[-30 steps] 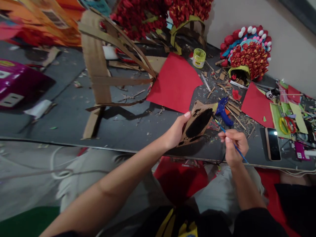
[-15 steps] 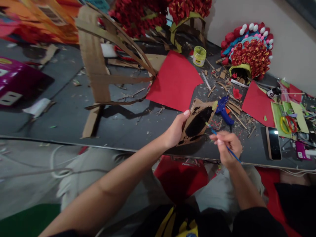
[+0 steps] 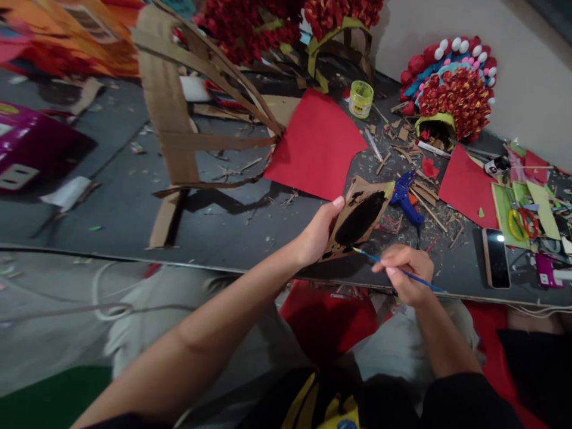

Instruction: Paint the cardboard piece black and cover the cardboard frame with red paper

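your left hand is just below the centre of the frame, at the left edge of a cardboard piece. your right hand is lower right of that piece, with the paintbrush pointing left to its lower edge. on the table, a paper sheet lies above the piece, with a jar at its upper right and a cardboard framework to its left. just right of your piece lies a glue gun; farther right, a second sheet lies above a phone, with scissors at the phone's upper right.
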`<state>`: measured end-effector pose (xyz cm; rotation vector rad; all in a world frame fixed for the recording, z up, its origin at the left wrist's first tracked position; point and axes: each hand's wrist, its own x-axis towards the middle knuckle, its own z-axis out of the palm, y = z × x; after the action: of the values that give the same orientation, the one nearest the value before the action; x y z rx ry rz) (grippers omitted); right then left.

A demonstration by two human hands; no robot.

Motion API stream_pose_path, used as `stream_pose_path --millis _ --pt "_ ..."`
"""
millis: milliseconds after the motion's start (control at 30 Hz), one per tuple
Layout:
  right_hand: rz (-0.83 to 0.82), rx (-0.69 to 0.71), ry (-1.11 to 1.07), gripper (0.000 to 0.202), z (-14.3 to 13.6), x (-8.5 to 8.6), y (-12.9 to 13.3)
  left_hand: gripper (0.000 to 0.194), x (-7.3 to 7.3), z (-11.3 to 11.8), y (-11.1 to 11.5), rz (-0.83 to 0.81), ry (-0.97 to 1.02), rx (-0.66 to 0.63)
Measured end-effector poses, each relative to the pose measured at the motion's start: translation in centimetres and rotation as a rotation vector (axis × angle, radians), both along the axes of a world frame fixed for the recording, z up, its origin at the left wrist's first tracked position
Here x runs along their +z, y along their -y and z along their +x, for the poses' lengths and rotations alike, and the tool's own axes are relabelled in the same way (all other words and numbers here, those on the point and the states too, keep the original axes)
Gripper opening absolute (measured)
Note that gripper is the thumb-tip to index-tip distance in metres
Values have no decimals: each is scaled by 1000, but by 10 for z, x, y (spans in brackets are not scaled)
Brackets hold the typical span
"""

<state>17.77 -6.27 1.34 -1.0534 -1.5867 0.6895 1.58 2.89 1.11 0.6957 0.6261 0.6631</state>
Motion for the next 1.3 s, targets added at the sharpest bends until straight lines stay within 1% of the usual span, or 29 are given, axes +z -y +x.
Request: stream_pose_path --millis 33,67,133,200,233,267,367,400,433,467,567,600,633,667,700,767,800,833,867,967,1000,1033,1100,1167,1200,1233,1300 --pt "24 -10 -45 9 1 0 0 63 0 0 0 -4 -6 -11" --pt "51 -60 -90 9 2 -1 0 64 -1 0 0 -12 -13 -25" --pt "90 -214 -135 8 3 -1 0 66 -2 0 1 -28 -22 -61" --pt "102 -333 -93 8 2 -1 -1 68 -2 0 1 -32 -30 -85" --pt "104 -341 -48 10 2 -1 -2 69 -1 0 1 -32 -33 -88" --pt "106 -301 3 11 1 0 -2 69 0 0 0 -29 -33 -79" --pt "123 -31 109 14 1 1 -3 65 2 0 1 -10 -17 -27" --pt "131 29 103 14 2 2 -3 64 3 0 1 -6 -13 -18" --pt "140 40 80 14 3 2 -3 64 3 0 2 -6 -11 -17" --pt "153 0 49 14 4 2 -3 64 4 0 2 -6 -8 -20" --pt "170 -250 3 13 8 1 -2 63 4 1 4 -6 23 -20" --pt "163 -305 17 14 8 1 -2 62 4 2 4 -5 36 -15" --pt "154 -323 39 14 8 2 -2 61 5 2 3 -10 44 -12" --pt "141 -295 69 15 7 2 -3 60 5 2 3 -22 43 -9" --pt "127 -226 101 16 7 3 -3 60 6 2 3 -39 37 -3" --pt "110 -44 137 15 7 5 -4 61 7 2 2 -71 24 13" --pt "111 15 131 15 8 5 -4 61 8 2 2 -82 23 18" --pt "120 27 111 14 9 6 -4 62 9 2 2 -89 25 18" --pt "131 -12 82 14 11 6 -3 63 10 2 3 -93 27 16" --pt "136 -247 33 14 13 5 -2 65 11 2 4 -106 11 -13" --pt "123 -280 49 15 13 5 -2 66 11 2 4 -108 7 -19" --pt "110 -271 75 16 13 5 -2 66 10 1 3 -107 6 -20" --pt "87 -145 128 16 12 5 -3 64 11 0 2 -97 11 -3" --pt "91 -9 119 14 11 4 -3 62 12 -1 2 -81 17 26" --pt "106 13 87 13 11 4 -3 61 12 -1 2 -77 19 31" --pt "125 -3 44 13 11 4 -4 61 13 -2 2 -76 21 30" --pt "164 -121 -33 13 12 4 -4 62 14 -2 4 -82 22 18"
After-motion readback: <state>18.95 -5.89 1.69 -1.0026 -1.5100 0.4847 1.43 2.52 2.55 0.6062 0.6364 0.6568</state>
